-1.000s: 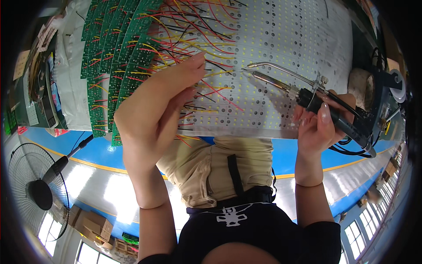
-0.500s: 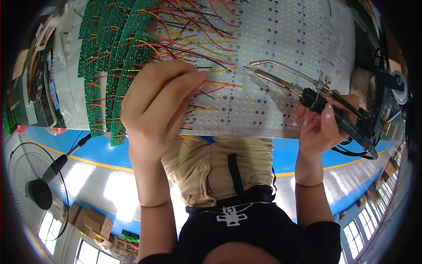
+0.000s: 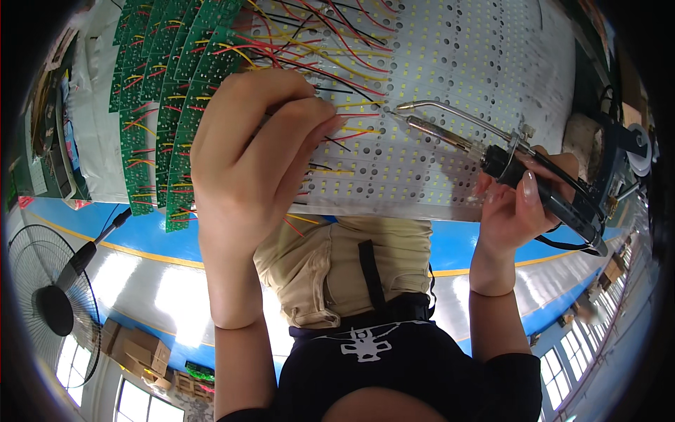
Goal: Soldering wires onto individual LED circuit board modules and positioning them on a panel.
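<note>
My left hand (image 3: 246, 155) is over the left part of the white LED strip boards (image 3: 450, 169), its thumb and forefinger pinched on a thin red wire (image 3: 360, 115). That wire's far end lies on the board near the iron's tip. In my right hand (image 3: 520, 207) is a black-handled soldering iron (image 3: 500, 162), with a bent metal solder feed tube (image 3: 464, 114) clamped along it. Its tip points left, right beside the wire ends; I cannot tell whether it touches. Red, black and yellow wires run from overlapping green circuit boards (image 3: 184, 84), partly behind my left hand, onto the white boards.
A dark stand with a white spool (image 3: 638, 146) is at the right, beside the iron's cable. The work surface's near edge lies just before my body. A black fan (image 3: 53, 309) stands at lower left, with cardboard boxes (image 3: 140, 352) on the floor.
My left fingers have shifted slightly up, and a red wire now stretches straight from them toward the iron's tip. The iron has barely moved. The whole view has shifted a little.
</note>
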